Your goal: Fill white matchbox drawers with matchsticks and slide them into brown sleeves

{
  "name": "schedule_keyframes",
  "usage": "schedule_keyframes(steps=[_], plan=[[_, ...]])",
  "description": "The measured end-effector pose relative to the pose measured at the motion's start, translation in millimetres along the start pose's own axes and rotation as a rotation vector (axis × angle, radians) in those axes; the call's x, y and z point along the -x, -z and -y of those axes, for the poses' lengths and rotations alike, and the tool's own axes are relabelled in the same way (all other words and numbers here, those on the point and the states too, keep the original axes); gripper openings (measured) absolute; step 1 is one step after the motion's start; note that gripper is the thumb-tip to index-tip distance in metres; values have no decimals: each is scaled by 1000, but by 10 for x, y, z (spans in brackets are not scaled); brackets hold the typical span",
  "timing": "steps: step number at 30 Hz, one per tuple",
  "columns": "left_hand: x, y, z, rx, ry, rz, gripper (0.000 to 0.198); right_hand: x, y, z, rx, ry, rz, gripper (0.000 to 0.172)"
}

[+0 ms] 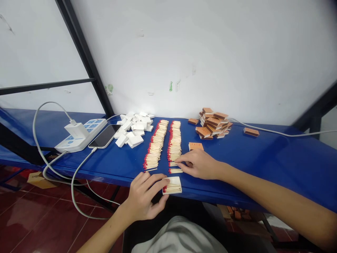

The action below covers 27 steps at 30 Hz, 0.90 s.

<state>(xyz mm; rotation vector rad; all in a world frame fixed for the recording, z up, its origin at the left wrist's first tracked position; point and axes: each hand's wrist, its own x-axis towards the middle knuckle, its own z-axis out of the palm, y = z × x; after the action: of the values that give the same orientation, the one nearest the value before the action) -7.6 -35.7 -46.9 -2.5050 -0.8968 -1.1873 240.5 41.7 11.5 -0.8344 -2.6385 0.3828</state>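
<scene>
A narrow lane is being left between the left match row (156,146) and the right match row (174,140); its near end is being blocked by the left hand (147,193) and a match-filled tray (176,184). Wider room is being offered on the blue tabletop (265,158), right of the matchbox stack (214,123). Leftward passage is being obstructed by heaped white trays (135,126) and a smartphone (104,136).

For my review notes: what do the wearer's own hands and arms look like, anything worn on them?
The left hand and right hand are ungloved, with no ring, watch or bracelet visible. No sleeve shows on either forearm. Light grey clothing shows at the bottom edge.
</scene>
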Motion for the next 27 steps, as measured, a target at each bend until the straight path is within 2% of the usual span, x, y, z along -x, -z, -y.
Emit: schedule_keyframes(steps=[27], plan=[[15, -5, 9, 21, 0, 8, 27, 1, -16, -4, 10, -25, -4, 24]])
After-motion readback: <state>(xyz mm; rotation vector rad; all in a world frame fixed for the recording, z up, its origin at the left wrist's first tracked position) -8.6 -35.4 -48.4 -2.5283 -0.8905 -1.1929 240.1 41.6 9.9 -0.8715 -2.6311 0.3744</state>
